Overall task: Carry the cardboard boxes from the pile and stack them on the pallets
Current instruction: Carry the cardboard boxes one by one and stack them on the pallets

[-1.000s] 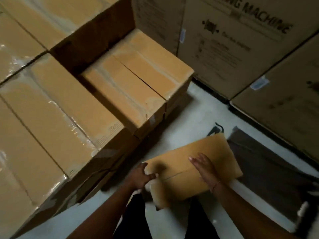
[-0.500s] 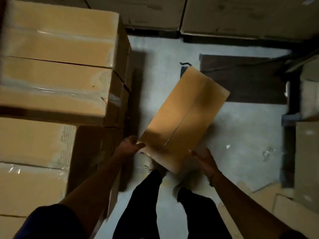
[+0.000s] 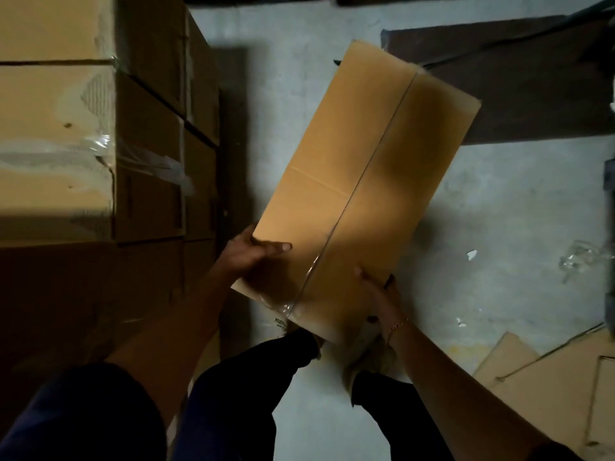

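Note:
A long tan cardboard box [image 3: 362,181] with a taped centre seam hangs in front of me above the grey floor, its far end pointing away to the upper right. My left hand [image 3: 248,252] grips its near left corner, thumb lying on the top face. My right hand [image 3: 379,294] holds the near right edge, fingers curled under the side. A stack of taped cardboard boxes [image 3: 66,134] rises on my left.
Dark flat sheets [image 3: 519,94] lie on the concrete floor [image 3: 492,227] beyond the box. Flattened cardboard pieces [image 3: 559,384] lie at the lower right. Scraps of plastic wrap [image 3: 579,257] litter the floor to the right. My dark-trousered legs [image 3: 253,387] are below the box.
The box has come up closer to me and stretches further ahead. My view has swung down and right, away from the stack. My right hand moved from the top face to the box's side.

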Demonstrator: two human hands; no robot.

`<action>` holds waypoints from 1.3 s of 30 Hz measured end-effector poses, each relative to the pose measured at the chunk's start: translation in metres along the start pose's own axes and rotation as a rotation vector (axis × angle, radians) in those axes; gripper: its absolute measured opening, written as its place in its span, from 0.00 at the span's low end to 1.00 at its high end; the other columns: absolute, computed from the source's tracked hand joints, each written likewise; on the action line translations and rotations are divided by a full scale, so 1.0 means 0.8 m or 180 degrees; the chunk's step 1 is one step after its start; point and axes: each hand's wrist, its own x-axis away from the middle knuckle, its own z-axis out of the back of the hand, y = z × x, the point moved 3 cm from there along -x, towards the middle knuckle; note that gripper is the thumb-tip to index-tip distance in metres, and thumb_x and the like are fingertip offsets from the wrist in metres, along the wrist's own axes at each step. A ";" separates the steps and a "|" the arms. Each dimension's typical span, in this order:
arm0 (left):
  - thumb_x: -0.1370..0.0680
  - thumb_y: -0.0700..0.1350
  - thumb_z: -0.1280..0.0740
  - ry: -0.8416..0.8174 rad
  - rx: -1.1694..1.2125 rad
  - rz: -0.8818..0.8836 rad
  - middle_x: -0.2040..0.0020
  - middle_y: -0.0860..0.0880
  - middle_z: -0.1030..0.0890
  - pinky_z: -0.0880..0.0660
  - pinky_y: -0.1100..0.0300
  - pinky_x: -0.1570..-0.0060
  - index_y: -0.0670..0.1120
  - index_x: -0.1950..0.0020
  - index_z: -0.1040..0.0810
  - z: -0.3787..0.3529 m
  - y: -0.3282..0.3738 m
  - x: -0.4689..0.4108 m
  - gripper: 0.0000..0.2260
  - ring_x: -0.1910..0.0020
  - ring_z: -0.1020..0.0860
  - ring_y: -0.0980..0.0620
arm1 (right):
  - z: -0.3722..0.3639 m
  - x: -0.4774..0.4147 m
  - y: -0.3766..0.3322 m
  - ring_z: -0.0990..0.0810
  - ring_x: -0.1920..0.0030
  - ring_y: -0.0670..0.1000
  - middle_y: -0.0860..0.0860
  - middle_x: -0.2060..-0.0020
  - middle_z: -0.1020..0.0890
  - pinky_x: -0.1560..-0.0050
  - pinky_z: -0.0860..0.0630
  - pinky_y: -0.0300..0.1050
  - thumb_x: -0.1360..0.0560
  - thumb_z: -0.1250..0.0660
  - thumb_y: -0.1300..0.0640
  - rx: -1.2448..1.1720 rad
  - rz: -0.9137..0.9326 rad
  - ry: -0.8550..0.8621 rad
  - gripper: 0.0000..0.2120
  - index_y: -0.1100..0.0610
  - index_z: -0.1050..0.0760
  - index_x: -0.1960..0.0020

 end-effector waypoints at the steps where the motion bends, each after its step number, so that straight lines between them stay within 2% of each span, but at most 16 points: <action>1: 0.38 0.58 0.17 -0.0066 0.0073 -0.0025 0.43 0.55 0.17 0.26 0.57 0.35 0.55 0.36 0.21 -0.001 -0.004 -0.006 0.33 0.41 0.20 0.55 | -0.002 -0.001 0.002 0.21 0.49 0.53 0.45 0.46 0.21 0.47 0.24 0.57 0.31 0.23 0.40 0.0002 -0.0027 -0.0017 0.30 0.43 0.31 0.34; 3: 0.44 0.61 0.16 -0.0131 0.0169 -0.0079 0.44 0.56 0.16 0.25 0.56 0.36 0.56 0.37 0.20 -0.002 -0.007 -0.010 0.37 0.42 0.19 0.55 | -0.004 -0.001 0.008 0.20 0.51 0.47 0.49 0.42 0.18 0.52 0.24 0.48 0.31 0.25 0.40 0.0009 0.0107 -0.0080 0.26 0.48 0.26 0.37; 5: 0.45 0.62 0.17 -0.0082 0.0212 -0.0133 0.43 0.56 0.16 0.24 0.57 0.38 0.56 0.35 0.21 -0.003 -0.006 -0.002 0.40 0.43 0.19 0.56 | -0.003 0.005 0.007 0.20 0.50 0.46 0.54 0.36 0.19 0.50 0.24 0.45 0.25 0.28 0.47 -0.0550 0.0075 -0.0004 0.25 0.56 0.26 0.32; 7: 0.40 0.57 0.16 -0.0062 0.0349 -0.0155 0.44 0.57 0.16 0.24 0.59 0.41 0.54 0.34 0.22 -0.004 0.001 0.018 0.36 0.45 0.19 0.59 | -0.004 0.029 -0.005 0.21 0.44 0.53 0.55 0.34 0.22 0.40 0.25 0.52 0.27 0.24 0.51 -0.0957 0.0072 -0.0084 0.31 0.58 0.30 0.28; 8: 0.36 0.53 0.16 -0.0051 0.0389 -0.0171 0.46 0.57 0.17 0.23 0.61 0.43 0.54 0.35 0.22 -0.004 0.007 0.032 0.31 0.47 0.20 0.61 | -0.004 0.042 -0.012 0.22 0.40 0.57 0.56 0.34 0.23 0.35 0.28 0.57 0.33 0.20 0.47 -0.1064 0.0001 -0.0144 0.39 0.56 0.30 0.28; 10: 0.32 0.50 0.18 -0.0021 0.0510 -0.0174 0.49 0.59 0.17 0.23 0.68 0.53 0.54 0.37 0.22 0.002 0.020 0.068 0.25 0.52 0.20 0.65 | -0.001 0.086 -0.033 0.21 0.42 0.57 0.55 0.36 0.21 0.39 0.26 0.61 0.44 0.16 0.37 -0.0552 0.0103 -0.0227 0.46 0.47 0.29 0.31; 11: 0.31 0.51 0.19 0.0003 0.0540 -0.0165 0.49 0.60 0.17 0.24 0.70 0.57 0.55 0.38 0.21 0.006 0.026 0.087 0.24 0.54 0.20 0.66 | 0.003 0.106 -0.043 0.20 0.44 0.56 0.54 0.37 0.20 0.42 0.24 0.60 0.42 0.18 0.37 -0.0233 0.0265 -0.0179 0.42 0.44 0.29 0.33; 13: 0.33 0.56 0.19 0.0038 0.0584 -0.0142 0.48 0.58 0.16 0.23 0.67 0.53 0.56 0.38 0.21 0.019 0.035 0.126 0.26 0.52 0.19 0.64 | 0.011 0.150 -0.067 0.20 0.45 0.56 0.53 0.38 0.19 0.46 0.23 0.56 0.34 0.21 0.43 -0.0034 0.0423 -0.0078 0.30 0.42 0.29 0.36; 14: 0.34 0.59 0.19 0.0075 0.0611 -0.0152 0.46 0.57 0.15 0.22 0.63 0.48 0.56 0.37 0.20 0.027 0.037 0.145 0.28 0.50 0.18 0.62 | 0.012 0.174 -0.083 0.20 0.45 0.55 0.53 0.38 0.19 0.47 0.23 0.55 0.33 0.22 0.43 0.0105 0.0474 -0.0029 0.30 0.42 0.29 0.35; 16: 0.37 0.62 0.18 0.0178 0.0793 -0.0216 0.46 0.58 0.15 0.21 0.58 0.43 0.58 0.35 0.21 0.043 0.049 0.185 0.32 0.48 0.17 0.60 | 0.016 0.219 -0.115 0.20 0.42 0.56 0.50 0.37 0.20 0.42 0.23 0.60 0.40 0.19 0.35 0.0383 0.0535 -0.0030 0.39 0.41 0.29 0.32; 18: 0.37 0.62 0.18 0.0310 0.1076 -0.0279 0.49 0.59 0.14 0.20 0.61 0.46 0.60 0.36 0.20 0.061 0.069 0.229 0.31 0.49 0.17 0.61 | 0.016 0.255 -0.155 0.21 0.40 0.58 0.49 0.35 0.20 0.36 0.25 0.65 0.44 0.19 0.30 0.0636 0.0769 -0.0016 0.46 0.38 0.31 0.30; 21: 0.34 0.56 0.18 0.0530 0.1650 -0.0415 0.51 0.61 0.15 0.24 0.69 0.54 0.58 0.36 0.21 0.088 0.100 0.284 0.28 0.53 0.18 0.67 | -0.005 0.299 -0.227 0.24 0.37 0.62 0.51 0.33 0.24 0.35 0.28 0.65 0.40 0.21 0.32 0.1004 0.0962 -0.0179 0.49 0.41 0.36 0.24; 25: 0.41 0.67 0.20 0.0882 0.2242 -0.0489 0.45 0.59 0.15 0.21 0.53 0.40 0.62 0.34 0.23 0.118 0.135 0.326 0.36 0.46 0.17 0.59 | -0.051 0.340 -0.333 0.25 0.42 0.59 0.54 0.37 0.24 0.38 0.28 0.59 0.29 0.23 0.44 0.1659 0.1302 -0.0421 0.39 0.49 0.35 0.23; 29: 0.44 0.71 0.21 0.1429 0.2813 -0.0382 0.44 0.58 0.15 0.21 0.47 0.40 0.61 0.32 0.24 0.139 0.167 0.342 0.42 0.46 0.18 0.57 | -0.113 0.369 -0.419 0.23 0.52 0.49 0.47 0.49 0.20 0.49 0.27 0.51 0.28 0.24 0.49 0.2071 0.1664 -0.0862 0.24 0.53 0.27 0.36; 34: 0.38 0.66 0.20 0.2132 0.3448 -0.0180 0.42 0.56 0.18 0.22 0.48 0.39 0.58 0.27 0.28 0.160 0.231 0.350 0.42 0.45 0.19 0.54 | -0.200 0.368 -0.526 0.18 0.45 0.56 0.51 0.45 0.16 0.38 0.23 0.59 0.41 0.18 0.37 0.2773 0.1854 -0.1316 0.39 0.52 0.23 0.35; 39: 0.39 0.67 0.21 0.2675 0.4023 0.0137 0.40 0.52 0.18 0.22 0.43 0.38 0.55 0.27 0.28 0.173 0.263 0.346 0.44 0.43 0.20 0.50 | -0.290 0.367 -0.592 0.19 0.42 0.54 0.46 0.43 0.17 0.36 0.24 0.61 0.40 0.21 0.30 0.3543 0.2077 -0.1900 0.39 0.44 0.24 0.34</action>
